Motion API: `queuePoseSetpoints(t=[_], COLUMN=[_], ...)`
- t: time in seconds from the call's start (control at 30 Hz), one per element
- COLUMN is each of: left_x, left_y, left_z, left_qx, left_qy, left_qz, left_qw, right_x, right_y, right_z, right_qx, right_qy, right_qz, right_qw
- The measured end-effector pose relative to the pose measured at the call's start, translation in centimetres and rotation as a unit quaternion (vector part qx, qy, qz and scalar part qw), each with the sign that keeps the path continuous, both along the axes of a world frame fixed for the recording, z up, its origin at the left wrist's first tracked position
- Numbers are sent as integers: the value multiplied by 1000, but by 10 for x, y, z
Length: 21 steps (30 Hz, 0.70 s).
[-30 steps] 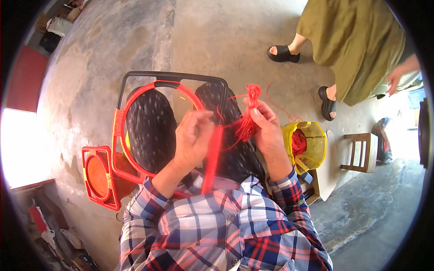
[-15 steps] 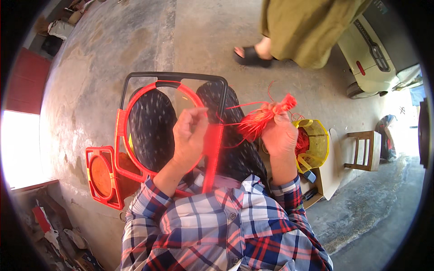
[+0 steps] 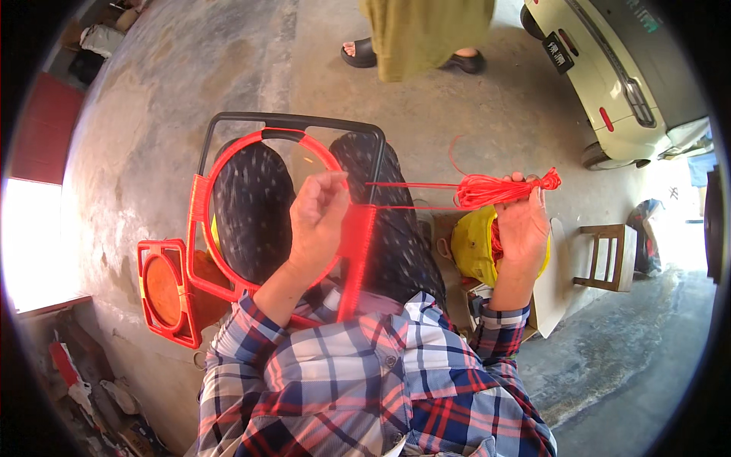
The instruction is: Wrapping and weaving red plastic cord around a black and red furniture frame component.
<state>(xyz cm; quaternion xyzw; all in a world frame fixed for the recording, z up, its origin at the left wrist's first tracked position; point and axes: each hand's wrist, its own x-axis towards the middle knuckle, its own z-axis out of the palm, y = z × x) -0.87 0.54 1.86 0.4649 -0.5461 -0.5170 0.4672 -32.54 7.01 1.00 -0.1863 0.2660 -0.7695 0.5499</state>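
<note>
Across my lap rests a rectangular black frame [image 3: 304, 119] with a ring [image 3: 322, 152] inside it, both largely wrapped in red cord. My left hand [image 3: 318, 217] is at the ring's right side, fingers curled in a pinch near the rim; what they grip is hidden. Out to the right, my right hand [image 3: 524, 232] holds a looped bundle of red cord [image 3: 483, 190]. Two taut strands run from the bundle to the wrapped right bar [image 3: 356, 247] of the frame, and a loose end curls above.
Below my right hand is a yellow container [image 3: 472, 244] with red cord inside, by a cardboard box [image 3: 556, 286]. A wooden stool [image 3: 626, 259] stands farther right. At left is another red-wrapped frame [image 3: 186, 297]. Ahead, a person in an olive garment [image 3: 426, 38] stands near a vehicle [image 3: 601, 84].
My right hand has moved right with the cord bundle, and the strands are now straight and taut. My left hand stays near the ring. The person ahead has moved left.
</note>
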Motion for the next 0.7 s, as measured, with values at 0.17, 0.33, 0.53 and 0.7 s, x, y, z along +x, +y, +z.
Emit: queuePoseSetpoints(t=[0.17,0.33,0.53,0.7], left_x=[0,1,-3,-3], left_y=[-1,-1,-2,-1], left_z=[-4,-2,-4,-1], left_qx=[-13,-12,-12,10], left_qy=[9,30,42,43], left_qz=[-6,-4,-9,30], left_qw=[1000,999,999,999], right_x=[-4,-3,-12,69], right_y=[-8,-17,-29,-74], right_z=[0,2,13,33], right_qx=[-59,-25,-17,85], right_qy=[-82,-136,-3,454], right_qz=[8,-48,-36,-65], right_qw=[995,989,999,885])
